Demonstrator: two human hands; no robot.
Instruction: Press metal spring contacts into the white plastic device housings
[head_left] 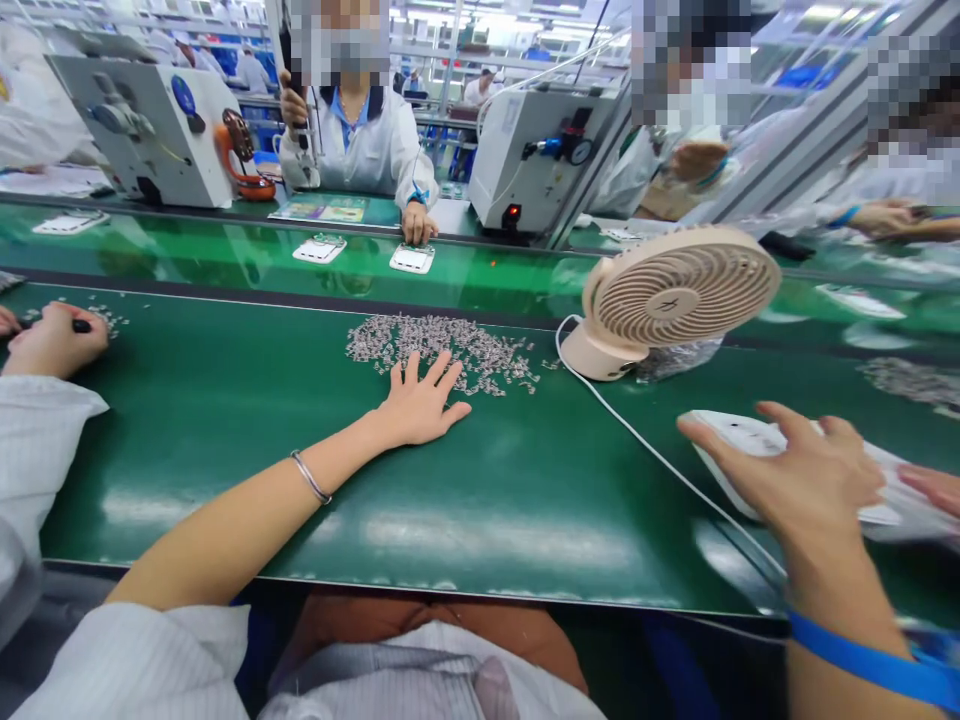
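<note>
Left arm stretched forward, forearm bare, sleeve pushed up near the elbow, thin bangle on the wrist. Left hand (420,403) lies flat, palm down, fingers spread and pointing away from the body. Right arm comes in from the lower right, blue band on the wrist. Right hand (806,478) is raised, open, fingers loosely splayed, thumb pointing left.
</note>
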